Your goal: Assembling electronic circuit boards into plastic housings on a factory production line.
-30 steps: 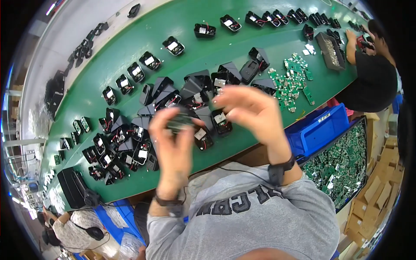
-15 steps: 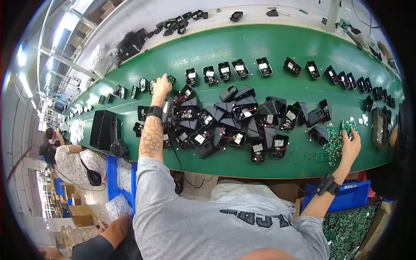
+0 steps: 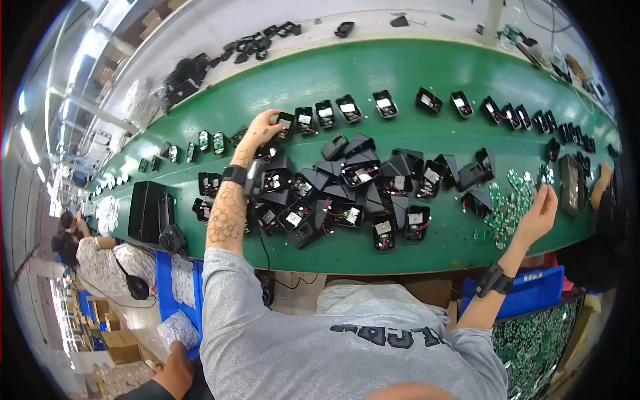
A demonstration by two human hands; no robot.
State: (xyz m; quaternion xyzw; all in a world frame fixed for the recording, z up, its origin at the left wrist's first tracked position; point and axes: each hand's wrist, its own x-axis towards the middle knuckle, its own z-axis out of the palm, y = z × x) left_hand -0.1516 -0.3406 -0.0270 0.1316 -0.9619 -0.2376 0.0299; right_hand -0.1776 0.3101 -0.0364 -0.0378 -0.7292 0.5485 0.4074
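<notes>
I see an open black plastic housing (image 3: 285, 125) in the far row on the green bench (image 3: 427, 70); my left hand (image 3: 265, 127) touches its left side, though whether it grips I can't tell. My right hand (image 3: 539, 212) pinches a small green circuit board (image 3: 547, 175) beside loose green boards (image 3: 511, 205).

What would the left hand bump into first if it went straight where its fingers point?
Probably the small open black case just to the right of the left hand; they may even be touching, but depth is hard to judge.
</notes>
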